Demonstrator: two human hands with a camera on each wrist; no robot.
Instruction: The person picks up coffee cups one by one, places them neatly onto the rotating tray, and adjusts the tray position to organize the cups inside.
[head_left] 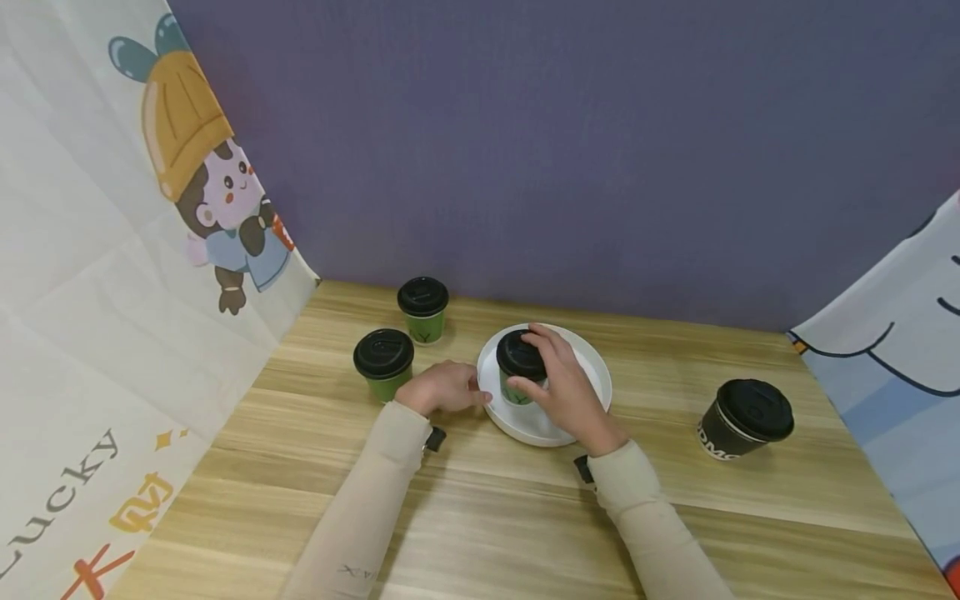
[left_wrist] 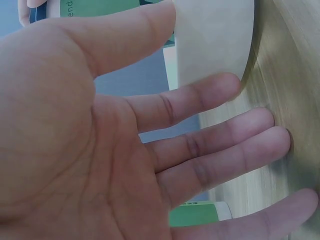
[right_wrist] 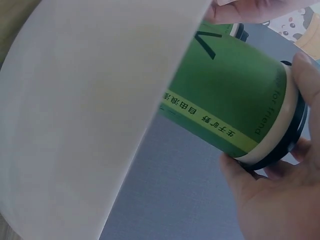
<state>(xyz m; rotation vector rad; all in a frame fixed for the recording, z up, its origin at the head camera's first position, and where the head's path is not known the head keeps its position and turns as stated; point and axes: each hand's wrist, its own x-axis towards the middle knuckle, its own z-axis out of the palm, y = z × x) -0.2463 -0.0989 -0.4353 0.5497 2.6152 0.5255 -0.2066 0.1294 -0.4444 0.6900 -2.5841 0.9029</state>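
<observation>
In the head view, a white round plate (head_left: 504, 425) with a raised rim lies near the middle of the wooden table. On it stands a green paper cup (head_left: 516, 357) with a black lid. My right hand (head_left: 567, 396) grips this cup around its lid, thumb on one side and fingers on the other; the right wrist view shows its green side (right_wrist: 225, 95) with printed text. At the plate's left rim is my left hand (head_left: 447, 388), its fingers (left_wrist: 210, 95) extended along the outer wall and its thumb at the edge.
Two more green cups with black lids stand left of the plate, one cup (head_left: 384, 357) close behind the left hand and another cup (head_left: 423, 298) farther back. A black cup (head_left: 748, 414) stands at the right. A dark partition (head_left: 555, 167) closes off the table's back.
</observation>
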